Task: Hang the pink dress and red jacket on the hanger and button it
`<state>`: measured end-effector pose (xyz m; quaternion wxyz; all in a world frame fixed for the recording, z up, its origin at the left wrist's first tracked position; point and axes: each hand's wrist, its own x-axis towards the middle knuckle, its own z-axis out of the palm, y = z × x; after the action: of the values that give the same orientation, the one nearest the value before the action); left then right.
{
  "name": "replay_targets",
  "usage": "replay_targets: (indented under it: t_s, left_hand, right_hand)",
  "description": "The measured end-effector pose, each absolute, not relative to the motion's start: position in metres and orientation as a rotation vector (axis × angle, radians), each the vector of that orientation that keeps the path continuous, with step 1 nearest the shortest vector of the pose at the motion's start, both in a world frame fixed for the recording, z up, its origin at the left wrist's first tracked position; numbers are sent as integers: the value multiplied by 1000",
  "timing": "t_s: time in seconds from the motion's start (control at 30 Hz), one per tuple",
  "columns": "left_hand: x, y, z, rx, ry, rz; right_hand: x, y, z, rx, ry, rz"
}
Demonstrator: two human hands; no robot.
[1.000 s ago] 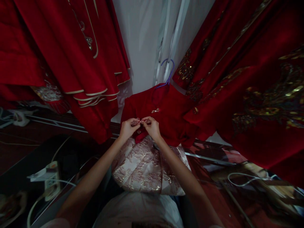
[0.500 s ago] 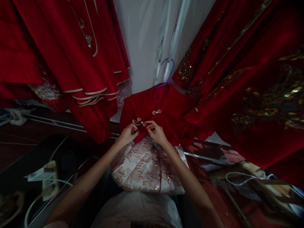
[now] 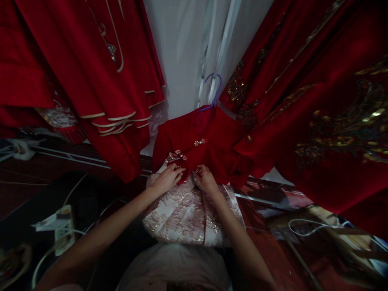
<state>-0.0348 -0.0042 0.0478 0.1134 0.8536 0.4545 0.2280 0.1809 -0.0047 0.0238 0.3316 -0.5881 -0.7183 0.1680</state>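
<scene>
A red garment (image 3: pixel 177 135) on a purple hanger (image 3: pixel 217 89) lies spread in front of me. My left hand (image 3: pixel 169 178) pinches the lower front edge of the red garment, just under a jewelled ornament (image 3: pixel 176 155) with flower shapes and a beaded tassel. Across a small gap, my right hand (image 3: pixel 206 178) is closed at the other front edge, its fingertips by a small shiny jewelled piece (image 3: pixel 197 170). Higher up sits a jewelled flower clasp (image 3: pixel 199 142). Beneath both hands, a pale pink and gold brocade cloth (image 3: pixel 174 212) covers my lap.
Red garments with cream piping (image 3: pixel 112 89) hang at the left. Red garments with gold sequins (image 3: pixel 342 137) hang at the right. A white power strip (image 3: pixel 64 230) with cables lies at lower left, and a white cord (image 3: pixel 306 233) at lower right. Behind is a pale panel (image 3: pixel 178 52).
Both hands have moved down from the jewelled ornament to the garment's lower front edges. The right hand has also shifted slightly right. The ornament and its tassel now lie uncovered on the cloth.
</scene>
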Motion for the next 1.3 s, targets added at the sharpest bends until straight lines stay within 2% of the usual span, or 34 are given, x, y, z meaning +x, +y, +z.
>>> replay_targets:
  t_s: [0.17,0.5,0.73,0.93,1.3]
  left_hand:
    - [-50,9,39,2647,1216,604]
    - [-46,21,52,2974,1065,459]
    - [-40,16,49,2223,1171,920]
    - [-44,16,46,1816,1126,945]
    - [-43,17,38,1676,1133,1006]
  right_hand:
    - [183,-3,26,-1400,-1901,533]
    - [178,-4,41,-1183,-1706,917]
    - [158,4,46,-1155,-1614,972]
    - [139,12,50,-1257,-1689,814]
    - [142,6,56,-1240,-1692,849]
